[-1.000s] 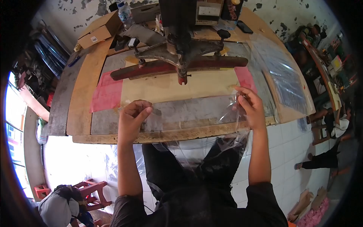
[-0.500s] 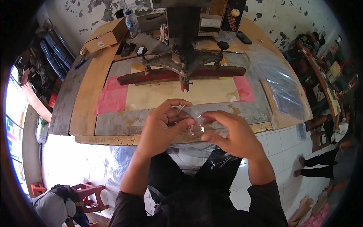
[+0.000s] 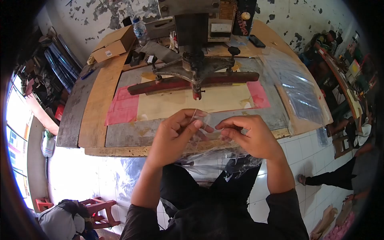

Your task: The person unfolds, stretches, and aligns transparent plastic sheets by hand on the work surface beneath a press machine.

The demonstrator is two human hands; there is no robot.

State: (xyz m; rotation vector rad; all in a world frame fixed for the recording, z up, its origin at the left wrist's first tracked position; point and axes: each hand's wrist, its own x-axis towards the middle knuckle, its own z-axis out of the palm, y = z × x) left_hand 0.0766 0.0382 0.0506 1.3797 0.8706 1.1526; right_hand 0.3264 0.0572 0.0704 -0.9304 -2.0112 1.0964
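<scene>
The clear, glossy plastic film (image 3: 212, 157) was thin, crumpled and see-through, one part pinched between the thumb and fingers of the left hand (image 3: 175, 136); from there its loose, creased folds hung towards five o'clock, catching the light.

Left hand (image 3: 173, 135) near right hand (image 3: 251, 137), both curled

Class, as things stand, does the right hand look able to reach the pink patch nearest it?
Probably yes: only grey board shows between the right hand and that pink patch, and the dark bar lies beyond most of it.
</scene>
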